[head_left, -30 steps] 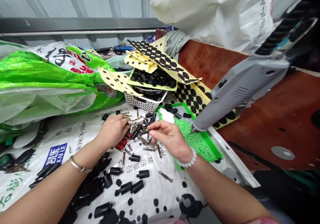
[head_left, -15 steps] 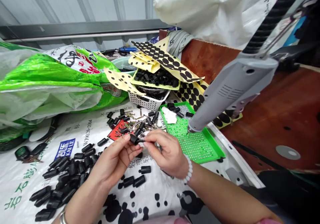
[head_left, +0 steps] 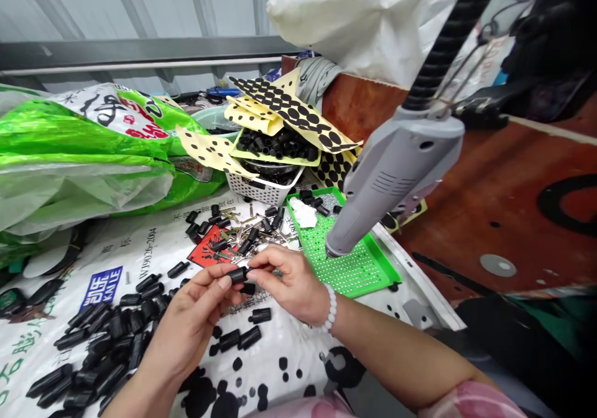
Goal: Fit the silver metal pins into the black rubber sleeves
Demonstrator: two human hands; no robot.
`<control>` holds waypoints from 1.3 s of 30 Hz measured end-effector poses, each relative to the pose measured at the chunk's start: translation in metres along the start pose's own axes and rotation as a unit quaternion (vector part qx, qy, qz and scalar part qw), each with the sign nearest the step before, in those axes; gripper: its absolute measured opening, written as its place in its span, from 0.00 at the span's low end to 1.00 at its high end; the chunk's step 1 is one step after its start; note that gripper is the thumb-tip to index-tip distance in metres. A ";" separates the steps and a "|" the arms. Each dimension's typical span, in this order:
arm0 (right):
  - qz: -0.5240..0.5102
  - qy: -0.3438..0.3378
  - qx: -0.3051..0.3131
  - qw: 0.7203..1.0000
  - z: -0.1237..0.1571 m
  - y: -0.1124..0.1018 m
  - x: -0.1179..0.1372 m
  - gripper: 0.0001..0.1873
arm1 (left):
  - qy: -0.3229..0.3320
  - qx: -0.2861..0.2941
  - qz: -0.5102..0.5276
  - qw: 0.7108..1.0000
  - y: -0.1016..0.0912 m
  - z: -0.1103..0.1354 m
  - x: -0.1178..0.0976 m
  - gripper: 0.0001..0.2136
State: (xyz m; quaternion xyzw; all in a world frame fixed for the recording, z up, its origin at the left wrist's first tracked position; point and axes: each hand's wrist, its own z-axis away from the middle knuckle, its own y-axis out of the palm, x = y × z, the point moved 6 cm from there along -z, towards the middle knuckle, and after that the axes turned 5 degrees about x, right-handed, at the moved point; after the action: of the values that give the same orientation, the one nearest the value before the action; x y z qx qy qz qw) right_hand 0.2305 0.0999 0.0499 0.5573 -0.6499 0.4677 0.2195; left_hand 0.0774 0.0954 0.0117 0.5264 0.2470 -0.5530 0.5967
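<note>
In the head view, my left hand [head_left: 198, 309] pinches a short black plastic sleeve [head_left: 237, 275] between thumb and fingers. My right hand [head_left: 291, 284] comes in from the other side, its thumb and forefinger closed at the sleeve's narrow right end. Whether a separate small part sits between those right fingertips is hidden. Just beyond the hands lies a heap of small metal pieces [head_left: 245, 234] mixed with more black sleeves. A larger pile of black sleeves [head_left: 119, 325] spreads to the left of my left hand.
A grey electric screwdriver [head_left: 387, 175] hangs tip down over a green perforated tray [head_left: 359, 269] holding screws and black sleeves. Behind stand a white basket [head_left: 261, 189] and yellow sticker sheets [head_left: 298, 116]. A green bag [head_left: 93, 157] lies left; a brown board [head_left: 489, 219] stands right.
The sleeve has turned to lie more level, and my right fingertips are now closer to it. The ribbed dark part between them no longer shows. The whole view has shifted, moving the scene leftward.
</note>
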 end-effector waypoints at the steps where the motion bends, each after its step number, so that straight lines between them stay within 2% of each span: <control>1: 0.011 -0.012 0.002 1.000 0.000 0.001 0.001 0.02 | -0.001 -0.004 -0.007 1.000 -0.002 0.000 0.000 0.12; 6: 0.105 -0.103 0.027 0.989 0.003 0.006 0.013 0.08 | -0.013 -0.004 -0.006 1.000 -0.004 0.000 0.001 0.11; 9: 0.094 -0.087 0.034 0.991 0.004 0.006 0.013 0.08 | 0.015 -0.017 -0.049 0.999 -0.007 0.003 -0.002 0.13; 12: 0.001 0.000 0.044 0.999 0.003 0.008 0.005 0.06 | 0.056 -0.030 -0.122 0.991 -0.009 0.009 -0.007 0.12; 14: -0.088 0.088 0.063 0.990 0.005 0.013 -0.005 0.06 | 0.084 -0.049 -0.172 0.980 -0.011 0.014 -0.010 0.12; 16: -0.189 0.193 0.089 0.959 0.009 0.023 -0.017 0.05 | 0.111 -0.076 -0.216 0.967 -0.015 0.020 -0.013 0.12; 18: -0.273 0.281 0.111 0.913 0.016 0.034 -0.025 0.06 | 0.136 -0.094 -0.259 0.952 -0.019 0.024 -0.015 0.12; 20: -0.311 0.320 0.126 0.886 0.021 0.041 -0.028 0.07 | 0.153 -0.098 -0.293 0.938 -0.021 0.027 -0.016 0.12; 21: -0.310 0.317 0.131 0.887 0.022 0.043 -0.027 0.07 | 0.154 -0.097 -0.299 0.937 -0.022 0.028 -0.015 0.12; 23: -0.258 0.262 0.129 0.921 0.020 0.041 -0.021 0.06 | 0.129 -0.092 -0.281 0.946 -0.023 0.028 -0.011 0.11; 25: -0.153 0.156 0.111 0.969 0.016 0.034 -0.009 0.06 | 0.089 -0.086 -0.242 0.962 -0.023 0.028 -0.006 0.12; 27: -0.045 0.044 0.094 0.994 0.013 0.028 0.003 0.07 | 0.058 -0.076 -0.201 0.975 -0.021 0.027 -0.002 0.13; 30: 0.047 -0.061 0.091 0.993 0.014 0.027 0.013 0.09 | 0.016 -0.053 -0.129 0.990 -0.015 0.027 0.003 0.13; 35: 0.178 -0.141 0.102 0.969 0.019 0.033 0.019 0.15 | -0.044 -0.042 0.006 0.998 -0.009 0.028 0.008 0.13; 39: 0.275 -0.197 0.103 0.935 0.025 0.040 0.023 0.14 | -0.130 -0.053 0.096 0.985 -0.013 0.029 0.022 0.11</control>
State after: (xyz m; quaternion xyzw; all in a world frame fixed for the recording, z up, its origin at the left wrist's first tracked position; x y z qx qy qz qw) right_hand 0.1927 0.0643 0.0427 0.4572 -0.7564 0.4548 -0.1091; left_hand 0.0625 0.0631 -0.0027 0.4391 0.1449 -0.5431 0.7009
